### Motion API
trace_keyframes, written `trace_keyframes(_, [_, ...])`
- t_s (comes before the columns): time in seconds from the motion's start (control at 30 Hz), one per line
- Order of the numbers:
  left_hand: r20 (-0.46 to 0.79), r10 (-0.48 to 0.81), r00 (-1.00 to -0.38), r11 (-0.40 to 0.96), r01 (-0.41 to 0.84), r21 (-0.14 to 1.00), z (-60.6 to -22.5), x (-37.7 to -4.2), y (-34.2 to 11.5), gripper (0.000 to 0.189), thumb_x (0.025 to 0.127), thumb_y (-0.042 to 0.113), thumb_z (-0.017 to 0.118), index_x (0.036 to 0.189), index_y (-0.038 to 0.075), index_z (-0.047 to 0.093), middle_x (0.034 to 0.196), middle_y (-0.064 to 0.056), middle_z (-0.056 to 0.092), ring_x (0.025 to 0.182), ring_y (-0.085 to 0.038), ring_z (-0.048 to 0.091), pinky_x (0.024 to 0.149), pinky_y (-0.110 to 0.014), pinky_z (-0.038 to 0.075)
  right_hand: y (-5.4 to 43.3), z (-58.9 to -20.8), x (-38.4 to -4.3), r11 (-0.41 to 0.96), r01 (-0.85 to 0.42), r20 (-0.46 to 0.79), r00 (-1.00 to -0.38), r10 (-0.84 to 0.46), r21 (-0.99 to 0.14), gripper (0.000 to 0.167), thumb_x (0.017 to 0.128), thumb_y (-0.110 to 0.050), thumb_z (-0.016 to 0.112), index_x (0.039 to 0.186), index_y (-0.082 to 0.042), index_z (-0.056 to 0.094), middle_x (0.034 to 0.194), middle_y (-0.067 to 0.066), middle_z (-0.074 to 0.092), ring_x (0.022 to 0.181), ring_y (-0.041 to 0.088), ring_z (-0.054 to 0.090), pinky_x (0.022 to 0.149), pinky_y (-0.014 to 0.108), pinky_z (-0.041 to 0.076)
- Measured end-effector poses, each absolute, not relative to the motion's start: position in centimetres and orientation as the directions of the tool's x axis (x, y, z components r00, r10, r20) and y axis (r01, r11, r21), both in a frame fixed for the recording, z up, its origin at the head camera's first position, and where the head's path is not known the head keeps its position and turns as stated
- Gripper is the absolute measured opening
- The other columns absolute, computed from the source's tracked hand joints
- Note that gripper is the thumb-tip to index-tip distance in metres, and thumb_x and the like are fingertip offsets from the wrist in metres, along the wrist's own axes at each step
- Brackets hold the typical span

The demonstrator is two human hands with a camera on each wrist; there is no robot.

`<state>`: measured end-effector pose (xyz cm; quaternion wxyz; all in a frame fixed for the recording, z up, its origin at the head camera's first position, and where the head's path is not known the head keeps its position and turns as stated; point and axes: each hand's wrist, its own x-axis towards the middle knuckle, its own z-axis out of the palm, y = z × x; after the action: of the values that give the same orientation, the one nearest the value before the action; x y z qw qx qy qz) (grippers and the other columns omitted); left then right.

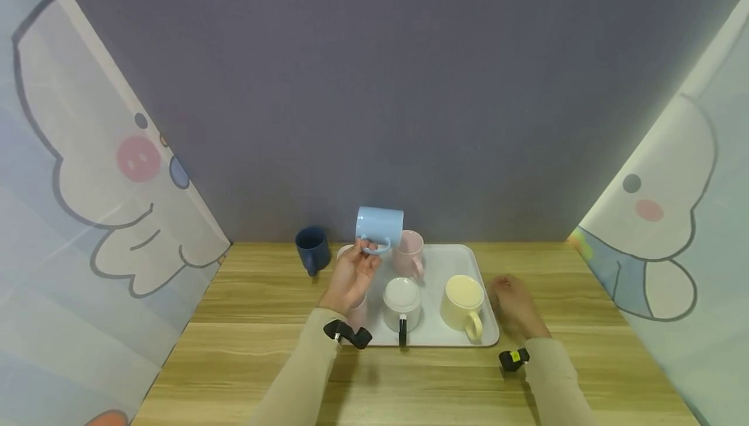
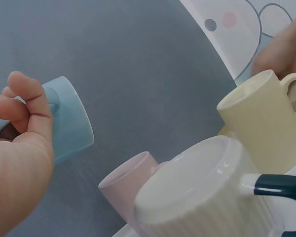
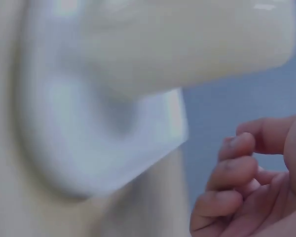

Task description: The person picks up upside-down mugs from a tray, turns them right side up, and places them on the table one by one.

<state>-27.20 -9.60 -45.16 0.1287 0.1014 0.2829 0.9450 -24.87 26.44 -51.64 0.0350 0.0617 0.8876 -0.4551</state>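
Pinching the handle of the light blue mug [image 1: 379,221], the left hand [image 1: 352,278] holds it up on its side, its axis nearly level, above the back left part of the white tray [image 1: 449,260]. The mug is a smooth, straight-walled cylinder with a soft sheen and a curved handle on its lower side. The right hand [image 1: 516,299] is beside the tray's right edge, fingers loosely curled, holding nothing.

The tray is smooth and pale, a rectangle with rounded corners and a low rim. At its back stands a pink mug [image 1: 404,258]; in front of that, a white mug [image 1: 395,309] sits bottom up, its wall finely ribbed and its handle glossy and dark. To the right, a pale yellow mug [image 1: 456,306] with a plain wall and looped handle is also bottom up. Another pink mug [image 1: 358,314] is partly hidden by the left hand and wrist.

Left of the tray, a navy mug [image 1: 316,252] stands on the table [image 1: 234,341], whose surface shows streaked wood grain. Behind rises a flat, matte grey backdrop [image 1: 374,88].
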Motion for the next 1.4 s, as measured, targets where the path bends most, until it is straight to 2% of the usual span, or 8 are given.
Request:
trace_keyframes(0.2, [0.104, 0.289, -0.952, -0.8, -0.18, 0.572, -45.1, -27.2, -9.1, 0.035, 0.111, 0.027, 0.036, 0.088, 0.011, 0.057, 0.087, 0.002, 0.06, 0.072, -0.007, 0.046, 0.064, -0.018, 0.038, 23.8, -47.2, -24.8, 0.518, 0.042, 0.002, -0.997, 0.083, -0.854, 0.037, 0.107, -0.025, 0.05, 0.126, 0.005, 0.06, 0.099, 0.016, 0.067, 0.088, 0.021, 0.061, 0.074, 0.028, 0.05])
trace_keyframes(0.37, [0.11, 0.304, -0.946, -0.8, -0.19, 0.569, -45.0, -27.2, -8.8, 0.038, 0.111, 0.027, 0.035, 0.085, 0.013, 0.059, 0.086, 0.003, 0.06, 0.068, -0.006, 0.042, 0.063, -0.018, 0.036, 20.3, -44.6, -25.0, 0.413, -0.029, 0.03, -1.0, -0.005, -0.91, 0.029, 0.106, -0.017, 0.053, 0.119, 0.007, 0.061, 0.073, -0.001, 0.055, 0.064, 0.007, 0.048, 0.058, 0.021, 0.041])
trace_keyframes(0.77, [0.101, 0.295, -0.95, -0.808, -0.192, 0.557, -44.7, -26.8, -7.4, 0.038, 0.111, 0.025, 0.033, 0.085, 0.014, 0.057, 0.084, 0.004, 0.06, 0.066, -0.005, 0.041, 0.064, -0.018, 0.035, 13.1, -43.4, -26.0, -0.045, 0.089, -0.077, -0.972, -0.222, -0.995, 0.03, 0.109, -0.019, 0.046, 0.121, 0.005, 0.061, 0.07, -0.007, 0.048, 0.055, 0.003, 0.041, 0.053, 0.017, 0.035])
trace_keyframes(0.87, [0.096, 0.291, -0.952, -0.811, -0.192, 0.553, -44.7, -26.7, -6.9, 0.038, 0.111, 0.026, 0.033, 0.084, 0.014, 0.056, 0.084, 0.003, 0.059, 0.065, -0.005, 0.041, 0.064, -0.018, 0.036, 12.2, -43.5, -26.2, -0.166, 0.124, -0.073, -0.956, -0.285, -0.978, 0.029, 0.11, -0.02, 0.045, 0.117, 0.001, 0.063, 0.068, -0.008, 0.048, 0.054, 0.002, 0.041, 0.052, 0.017, 0.034])
trace_keyframes(0.97, [0.091, 0.297, -0.951, -0.808, -0.2, 0.554, -44.8, -26.5, -6.5, 0.039, 0.111, 0.027, 0.032, 0.083, 0.015, 0.056, 0.083, 0.004, 0.06, 0.065, -0.005, 0.042, 0.063, -0.017, 0.037, 11.6, -43.4, -26.2, -0.302, 0.189, -0.07, -0.928, -0.367, -0.934, 0.028, 0.111, -0.022, 0.043, 0.102, -0.006, 0.063, 0.066, -0.008, 0.048, 0.051, 0.002, 0.04, 0.049, 0.016, 0.033])
trace_keyframes(1.07, [0.096, 0.322, -0.942, -0.792, -0.212, 0.573, -44.9, -26.4, -6.0, 0.04, 0.111, 0.028, 0.031, 0.083, 0.016, 0.056, 0.085, 0.004, 0.061, 0.066, -0.004, 0.043, 0.065, -0.016, 0.039, 11.2, -43.1, -26.2, -0.434, 0.282, -0.074, -0.897, -0.437, -0.856, 0.029, 0.112, -0.021, 0.04, 0.09, -0.01, 0.055, 0.062, -0.009, 0.047, 0.047, 0.001, 0.039, 0.045, 0.015, 0.032])
trace_keyframes(1.2, [0.098, 0.342, -0.935, -0.776, -0.222, 0.59, -44.9, -26.4, -5.7, 0.041, 0.112, 0.028, 0.029, 0.083, 0.016, 0.056, 0.089, 0.002, 0.062, 0.065, -0.004, 0.043, 0.065, -0.016, 0.04, 11.0, -42.6, -26.1, -0.528, 0.383, -0.091, -0.864, -0.495, -0.758, 0.024, 0.113, -0.021, 0.035, 0.095, -0.011, 0.047, 0.058, -0.01, 0.045, 0.043, -0.001, 0.039, 0.043, 0.014, 0.03])
trace_keyframes(1.4, [0.068, 0.336, -0.94, -0.764, -0.23, 0.603, -44.7, -26.2, -5.6, 0.044, 0.112, 0.028, 0.029, 0.083, 0.015, 0.059, 0.082, 0.005, 0.062, 0.077, -0.006, 0.058, 0.064, -0.016, 0.039, 10.9, -42.1, -25.7, -0.567, 0.453, -0.109, -0.837, -0.536, -0.688, 0.017, 0.113, -0.02, 0.031, 0.105, -0.009, 0.042, 0.055, -0.011, 0.045, 0.043, 0.0, 0.04, 0.042, 0.013, 0.028])
